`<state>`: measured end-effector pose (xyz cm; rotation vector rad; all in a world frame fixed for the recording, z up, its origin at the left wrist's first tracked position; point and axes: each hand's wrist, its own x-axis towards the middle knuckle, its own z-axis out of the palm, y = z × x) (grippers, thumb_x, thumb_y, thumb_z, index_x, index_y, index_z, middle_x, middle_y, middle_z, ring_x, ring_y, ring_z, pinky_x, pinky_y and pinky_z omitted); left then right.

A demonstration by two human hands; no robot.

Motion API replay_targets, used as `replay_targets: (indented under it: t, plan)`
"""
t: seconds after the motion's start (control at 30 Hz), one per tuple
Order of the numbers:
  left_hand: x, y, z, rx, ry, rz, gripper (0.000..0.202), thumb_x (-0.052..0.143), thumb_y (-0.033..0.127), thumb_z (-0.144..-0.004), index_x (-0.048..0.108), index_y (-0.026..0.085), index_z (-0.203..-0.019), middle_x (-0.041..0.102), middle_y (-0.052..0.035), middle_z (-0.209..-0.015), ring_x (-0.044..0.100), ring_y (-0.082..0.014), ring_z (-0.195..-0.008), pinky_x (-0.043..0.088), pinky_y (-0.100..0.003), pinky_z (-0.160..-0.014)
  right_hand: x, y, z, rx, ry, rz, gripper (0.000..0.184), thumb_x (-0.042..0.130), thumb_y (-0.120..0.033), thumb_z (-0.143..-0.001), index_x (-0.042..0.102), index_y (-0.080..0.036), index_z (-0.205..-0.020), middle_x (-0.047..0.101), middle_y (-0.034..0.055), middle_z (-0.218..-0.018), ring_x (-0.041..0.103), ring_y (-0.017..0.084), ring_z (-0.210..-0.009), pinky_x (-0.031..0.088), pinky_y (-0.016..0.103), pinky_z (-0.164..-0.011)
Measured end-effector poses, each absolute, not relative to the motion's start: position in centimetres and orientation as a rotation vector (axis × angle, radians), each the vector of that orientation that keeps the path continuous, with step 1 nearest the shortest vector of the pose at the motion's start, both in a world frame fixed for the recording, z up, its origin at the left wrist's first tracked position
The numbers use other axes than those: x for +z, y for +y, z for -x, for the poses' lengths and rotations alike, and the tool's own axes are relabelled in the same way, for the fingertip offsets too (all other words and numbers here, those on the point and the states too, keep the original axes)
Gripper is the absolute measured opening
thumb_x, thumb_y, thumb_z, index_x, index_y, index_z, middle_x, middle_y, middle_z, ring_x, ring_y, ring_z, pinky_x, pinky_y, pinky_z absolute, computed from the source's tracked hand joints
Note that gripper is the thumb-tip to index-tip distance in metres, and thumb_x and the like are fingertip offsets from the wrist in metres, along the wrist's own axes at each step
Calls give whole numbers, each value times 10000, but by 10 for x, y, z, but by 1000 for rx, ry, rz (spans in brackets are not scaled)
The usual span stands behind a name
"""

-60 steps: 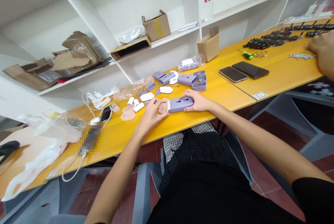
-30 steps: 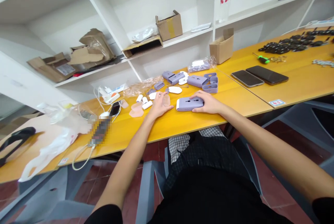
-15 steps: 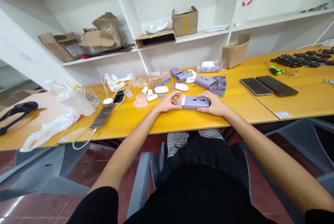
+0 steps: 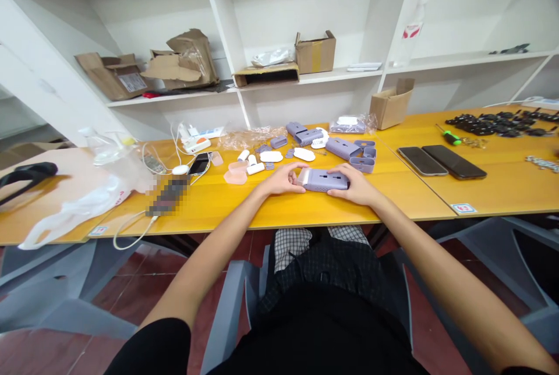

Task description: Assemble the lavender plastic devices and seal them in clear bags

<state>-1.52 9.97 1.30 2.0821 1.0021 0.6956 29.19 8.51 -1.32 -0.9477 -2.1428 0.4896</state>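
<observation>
A: Where is the lilac slotted plastic casing (image 4: 325,180)?
B: Flat on the yellow wooden table (image 4: 305,215), near its front edge, between both hands.
A: Fingers?
B: The left hand (image 4: 282,179) pinches its white end with fingers curled together. The right hand (image 4: 356,187) clasps the other end.
A: Nearby?
B: Loose lilac plastic shells (image 4: 349,148) just behind; two dark flat phones (image 4: 441,161) well right.
</observation>
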Motion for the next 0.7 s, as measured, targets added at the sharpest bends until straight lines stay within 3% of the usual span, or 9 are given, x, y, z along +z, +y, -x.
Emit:
replay_targets:
  t: [0.13,0.4,0.7]
  plan:
    - [13,99,15,803,1042,-2333,749,938,431,-653,647,251,-1319,610,-38,-1066,536,-143,-695,496,-332,-709,-13,85,-291,471,-2145,952,532,837,-487,-798,677,-281,-1262,674,99,-1274,661,370,-1211,521,608,-1068]
    - [14,97,18,751,1113,-2389,779,901,502,-689,629,269,-1381,534,-50,-1159,561,-197,-834,529,-372,-788,-13,84,-290,442,-2139,967,531,815,-486,-820,661,-279,-1284,665,107,-1299,655,371,-1223,530,596,-1059]
    - [15,97,15,715,1080,-2374,819,902,449,-710,595,346,-1462,505,-54,-1171,559,-209,-875,556,-414,-827,-14,85,-290,442,-2135,960,516,823,-464,-819,657,-288,-1275,665,99,-1297,649,359,-1228,511,610,-1083]
